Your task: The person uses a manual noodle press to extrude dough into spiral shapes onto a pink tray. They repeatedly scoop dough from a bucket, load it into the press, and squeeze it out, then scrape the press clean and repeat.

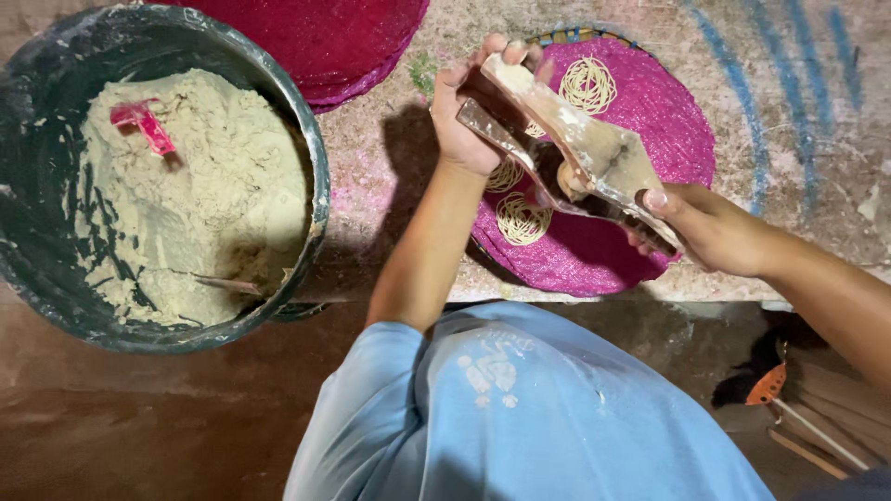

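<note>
Nearest the camera: a light blue garment (520, 408), smooth cloth, with a faint pale print at its middle.

Right edge, low: thin wooden sticks (821, 441) and a small orange leaf-shaped piece (767, 385) on the dark floor.

Left, near: a large round bucket (320, 186), dark green, its rim and inner wall smeared, filled with pale beige dough (204, 204), coarse and lumpy. A pink plastic scoop (141, 123) lies stuck in the dough near its far side.

Centre, held above the work surface: a wooden noodle press (580, 162), two long hinged arms, dough-caked and pale on top, dark beneath. The left hand (473, 116) is closed around the far end of the arms; the right hand (696, 223) grips the near end, fingers curled under.

Under the press: a round magenta woven mat (603, 260), mesh-textured, touching the near edge of a speckled concrete slab (371, 167). On the mat lie pale noodle coils (587, 85), thin strands in flat round nests, some partly hidden by the press.

Farther, top centre: a stack of darker magenta mats (325, 42).

Far right: blue painted streaks (789, 83) on the slab.
</note>
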### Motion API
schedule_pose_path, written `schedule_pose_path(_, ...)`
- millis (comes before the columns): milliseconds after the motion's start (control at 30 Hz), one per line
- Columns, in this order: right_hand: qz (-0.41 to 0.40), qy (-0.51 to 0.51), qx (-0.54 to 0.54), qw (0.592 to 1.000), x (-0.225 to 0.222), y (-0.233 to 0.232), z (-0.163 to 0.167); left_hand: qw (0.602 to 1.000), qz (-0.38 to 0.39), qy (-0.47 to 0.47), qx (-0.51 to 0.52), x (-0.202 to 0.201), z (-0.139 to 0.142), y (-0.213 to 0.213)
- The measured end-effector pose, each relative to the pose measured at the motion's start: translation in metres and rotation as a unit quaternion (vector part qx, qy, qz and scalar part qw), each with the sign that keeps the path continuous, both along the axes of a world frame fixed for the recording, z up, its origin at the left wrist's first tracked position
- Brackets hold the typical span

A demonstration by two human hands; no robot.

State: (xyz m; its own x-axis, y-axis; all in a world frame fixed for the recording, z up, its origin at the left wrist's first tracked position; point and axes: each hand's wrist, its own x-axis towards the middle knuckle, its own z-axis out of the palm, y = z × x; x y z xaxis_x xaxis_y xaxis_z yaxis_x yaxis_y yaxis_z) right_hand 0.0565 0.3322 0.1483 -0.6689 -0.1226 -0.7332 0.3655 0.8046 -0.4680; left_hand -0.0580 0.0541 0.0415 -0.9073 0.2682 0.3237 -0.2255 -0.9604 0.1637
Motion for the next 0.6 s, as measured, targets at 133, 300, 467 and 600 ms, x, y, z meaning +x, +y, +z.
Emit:
schedule_pose_path(133, 0.028, 0.060, -0.109, 0.992, 0.005, 0.010, -0.009, 0.916, -0.121, -0.195, -0.329, 0.021, -0.017, -0.013)
schedule_pose_path(300, -0.005, 0.055, -0.126, 0.990, 0.001, 0.025, -0.037, 0.773, -0.188, -0.118, -0.594, 0.055, -0.051, -0.009)
schedule_pose_path(467, -0.002, 0.125, -0.181, 0.975, 0.003, 0.039, -0.061, 0.720, -0.031, 0.069, -0.690, 0.106, -0.035, -0.038)
schedule_pose_path(600, -0.028, 0.097, -0.188, 0.977, 0.009, 0.064, -0.060, 0.504, 0.134, 0.187, -0.833, 0.135, 0.005, -0.058)
